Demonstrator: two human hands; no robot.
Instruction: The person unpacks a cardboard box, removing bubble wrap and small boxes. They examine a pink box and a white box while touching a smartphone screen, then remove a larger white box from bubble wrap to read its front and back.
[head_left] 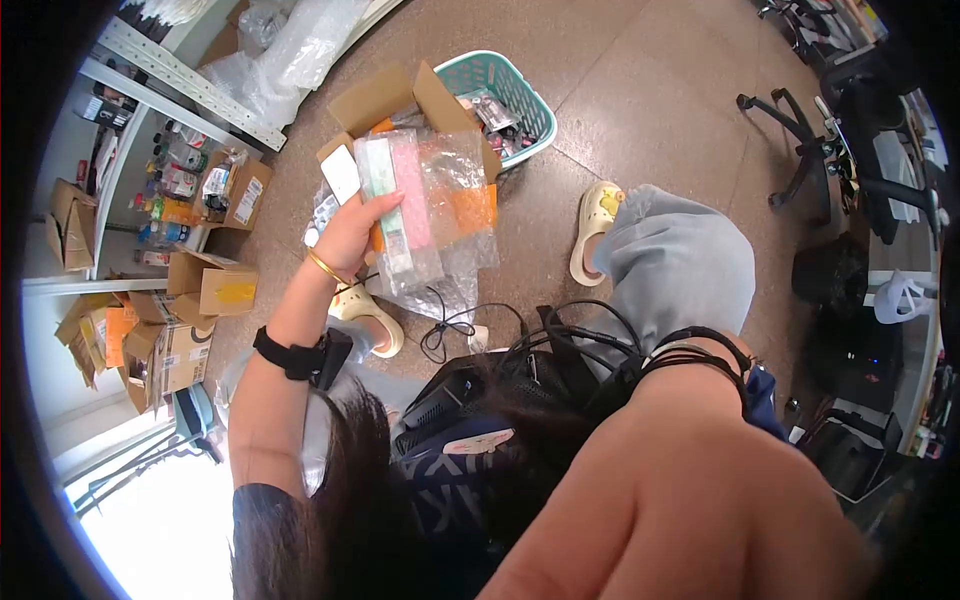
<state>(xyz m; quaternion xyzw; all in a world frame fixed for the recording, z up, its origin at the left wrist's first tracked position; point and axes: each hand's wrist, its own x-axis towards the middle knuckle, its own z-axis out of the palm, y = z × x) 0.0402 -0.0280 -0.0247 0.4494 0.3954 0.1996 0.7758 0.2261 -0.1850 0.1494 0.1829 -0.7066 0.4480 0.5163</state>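
Note:
My left hand (350, 232) is closed on a clear plastic package (402, 205) with a pink strip and a pale green and white strip inside. It holds the package above an open cardboard box (380, 98). Crinkled clear plastic (455, 190) with an orange patch lies against the package's right side. My right hand (690, 510) is very large and close to the camera at the lower right, well apart from the package. Its fingers run out of view or blur, so what they hold, if anything, is hidden.
A teal basket (543, 112) with small packets stands behind the box. Shelves (120, 180) with bottles and cartons line the left. Black cables (440, 330) lie near my feet. A wheeled office chair (800, 140) stands at the right.

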